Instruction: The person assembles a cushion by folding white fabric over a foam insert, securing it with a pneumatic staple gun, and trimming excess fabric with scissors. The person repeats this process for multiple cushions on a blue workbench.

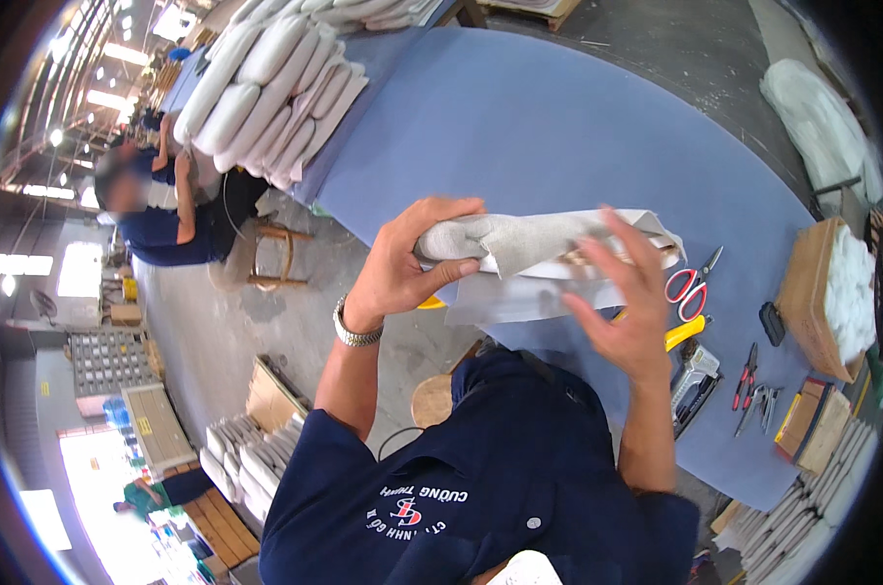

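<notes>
Gripping a cloth-covered pad [451, 239] by its left end, the left hand [412, 255] held it above the bench's [519, 117] near edge.
Right hand [622, 292] was motion-blurred, fingers spread at the pad's right half; couldn't tell if it touched. Red-handled scissors [702, 279] lay just right of the pad; staple gun [693, 378] and pliers [746, 375] lay toward the bench's near right corner. Box of white stuffing [802, 302] stood at the right edge.

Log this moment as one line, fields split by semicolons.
left hand: grips light-grey fabric-covered pad; right hand: open, motion-blurred, by pad's right end; red-handled scissors: on blue table
</notes>
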A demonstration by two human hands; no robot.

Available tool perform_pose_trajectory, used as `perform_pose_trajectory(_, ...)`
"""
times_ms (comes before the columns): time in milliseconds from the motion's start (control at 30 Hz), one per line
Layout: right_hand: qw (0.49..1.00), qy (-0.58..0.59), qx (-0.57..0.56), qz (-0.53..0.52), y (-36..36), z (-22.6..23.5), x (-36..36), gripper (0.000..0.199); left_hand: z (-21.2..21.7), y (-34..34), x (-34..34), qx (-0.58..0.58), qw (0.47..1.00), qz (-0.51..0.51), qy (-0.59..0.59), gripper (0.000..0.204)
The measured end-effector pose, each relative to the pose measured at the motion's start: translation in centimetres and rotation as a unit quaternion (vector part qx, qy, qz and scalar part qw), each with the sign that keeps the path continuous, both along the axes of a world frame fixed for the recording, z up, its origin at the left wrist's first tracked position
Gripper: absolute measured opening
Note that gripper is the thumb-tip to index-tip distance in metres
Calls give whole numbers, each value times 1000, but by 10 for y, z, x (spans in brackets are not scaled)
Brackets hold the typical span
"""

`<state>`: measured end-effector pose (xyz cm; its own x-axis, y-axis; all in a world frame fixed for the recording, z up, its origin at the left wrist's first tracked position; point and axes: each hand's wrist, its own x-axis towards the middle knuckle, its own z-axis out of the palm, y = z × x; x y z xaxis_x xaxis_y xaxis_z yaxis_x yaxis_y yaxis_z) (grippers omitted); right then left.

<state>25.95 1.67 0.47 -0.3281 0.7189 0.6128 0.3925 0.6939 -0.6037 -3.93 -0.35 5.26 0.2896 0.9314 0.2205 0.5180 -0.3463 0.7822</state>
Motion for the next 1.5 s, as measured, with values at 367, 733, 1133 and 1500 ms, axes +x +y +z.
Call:
perform_pose_trajectory(367,966,155,-138,154,36,10,-50,15,5,-4,10,52,995,-28,86,64)
perform_pose_trajectory(733,959,116,-218,140,43,26,-42,17,15,-6,40,130,981,44,139,51)
perform_pose_trajectory(1133,947,161,-191,-201,46,-120,63,22,-39,-62,11,-32,972,230,-27,35)
perform_pose_trajectory(1500,792,235,-548,-130,95,-254,71,42,-156,-163,-33,-178,911,319,-192,38)
